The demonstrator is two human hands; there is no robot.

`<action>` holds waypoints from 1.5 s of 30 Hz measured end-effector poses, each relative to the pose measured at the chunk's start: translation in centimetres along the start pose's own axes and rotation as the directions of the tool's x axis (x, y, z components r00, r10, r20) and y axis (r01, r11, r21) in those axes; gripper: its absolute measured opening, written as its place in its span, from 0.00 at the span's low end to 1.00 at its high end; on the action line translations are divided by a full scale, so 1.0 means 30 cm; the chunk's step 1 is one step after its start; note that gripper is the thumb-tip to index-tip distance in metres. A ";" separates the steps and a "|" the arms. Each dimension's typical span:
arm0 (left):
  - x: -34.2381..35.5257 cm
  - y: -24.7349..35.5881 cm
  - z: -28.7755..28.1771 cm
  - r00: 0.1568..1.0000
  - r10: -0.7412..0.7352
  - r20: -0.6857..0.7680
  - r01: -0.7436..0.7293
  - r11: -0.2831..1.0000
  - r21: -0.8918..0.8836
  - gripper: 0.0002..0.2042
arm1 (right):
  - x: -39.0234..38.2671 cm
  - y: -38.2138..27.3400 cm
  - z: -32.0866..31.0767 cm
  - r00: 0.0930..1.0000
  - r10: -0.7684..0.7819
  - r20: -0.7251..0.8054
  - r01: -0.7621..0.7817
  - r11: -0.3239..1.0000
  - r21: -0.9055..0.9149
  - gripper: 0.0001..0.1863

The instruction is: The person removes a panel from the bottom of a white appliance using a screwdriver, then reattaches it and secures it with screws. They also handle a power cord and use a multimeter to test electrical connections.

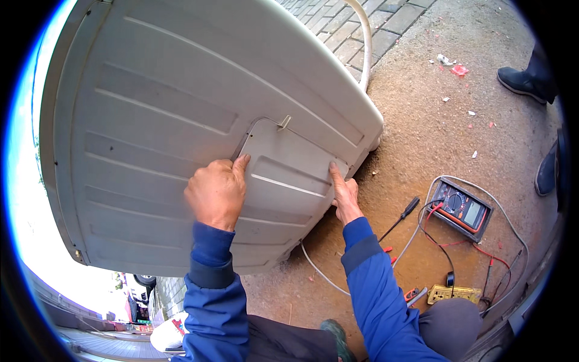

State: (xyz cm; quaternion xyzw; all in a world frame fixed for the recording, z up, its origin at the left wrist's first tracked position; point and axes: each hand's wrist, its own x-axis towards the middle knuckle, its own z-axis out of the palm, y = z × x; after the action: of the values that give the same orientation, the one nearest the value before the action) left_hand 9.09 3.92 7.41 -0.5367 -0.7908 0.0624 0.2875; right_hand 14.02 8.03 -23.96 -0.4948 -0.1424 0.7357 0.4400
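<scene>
A large grey-white appliance cabinet [163,114] with pressed ribs leans in front of me; it looks like a washing machine's back. Set into its lower right part is a ribbed metal access panel [289,178], with a small bent metal tab [284,122] at its upper edge. My left hand [217,192] is closed at the panel's left edge, thumb lying along that edge. At the panel's right corner, my right hand [345,196] pinches the edge, thumb on top and fingers curled behind, partly hidden.
A pale hose [365,42] rises behind the cabinet. On the ground to the right lie a multimeter [461,206] with red and black leads, a screwdriver [410,207] and a yellow power strip [453,294]. Another person's shoe [522,84] stands at the far right.
</scene>
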 end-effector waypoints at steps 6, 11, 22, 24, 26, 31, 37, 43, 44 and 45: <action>0.002 0.011 -0.011 1.000 0.013 0.005 -0.013 1.000 0.012 0.25 | 0.038 0.020 0.002 0.999 -0.033 -0.028 0.031 0.997 -0.077 0.55; -0.007 -0.013 0.003 0.999 0.002 0.034 -0.005 0.998 0.063 0.25 | -0.015 -0.030 -0.001 0.997 0.077 0.002 -0.076 0.987 -0.138 0.59; -0.001 0.030 -0.014 1.000 -0.007 -0.020 0.007 1.000 0.005 0.25 | 0.001 -0.050 0.016 0.989 0.011 -0.148 -0.037 0.984 -0.177 0.63; -0.011 0.024 -0.012 1.000 -0.009 -0.026 0.008 0.999 -0.045 0.25 | -0.018 -0.082 -0.001 0.996 0.043 -0.084 -0.056 0.985 -0.163 0.64; -0.017 0.019 -0.014 1.000 -0.011 -0.016 0.010 0.999 -0.052 0.25 | -0.019 -0.091 -0.006 0.997 0.047 -0.063 -0.056 0.986 -0.159 0.62; 0.002 0.040 -0.071 0.991 -0.036 0.126 0.030 0.999 0.045 0.21 | -0.007 -0.089 -0.007 0.999 0.021 -0.038 -0.026 0.989 -0.145 0.58; -0.123 -0.026 -0.102 0.984 0.025 -0.176 -0.069 0.965 -0.252 0.10 | -0.009 -0.107 -0.027 0.999 0.050 0.017 -0.045 0.973 -0.224 0.59; -0.102 0.023 -0.102 0.920 0.325 -0.218 -0.372 0.898 -0.235 0.16 | -0.025 -0.121 -0.028 1.000 0.000 -0.019 -0.005 0.951 -0.309 0.60; -0.088 0.033 -0.090 0.926 0.324 -0.194 -0.362 0.907 -0.212 0.18 | -0.026 -0.111 -0.018 1.000 -0.010 -0.006 0.007 0.943 -0.334 0.59; -0.061 0.062 -0.064 0.925 0.334 -0.182 -0.368 0.907 -0.204 0.20 | -0.003 -0.112 -0.033 0.999 -0.032 -0.012 0.026 0.935 -0.354 0.57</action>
State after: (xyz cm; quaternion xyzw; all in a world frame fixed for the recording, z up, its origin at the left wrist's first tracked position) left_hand 12.07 2.66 7.53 -0.7035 -0.6603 -0.0191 0.2620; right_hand 16.57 9.67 -22.21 -0.5700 -0.2759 0.6872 0.3559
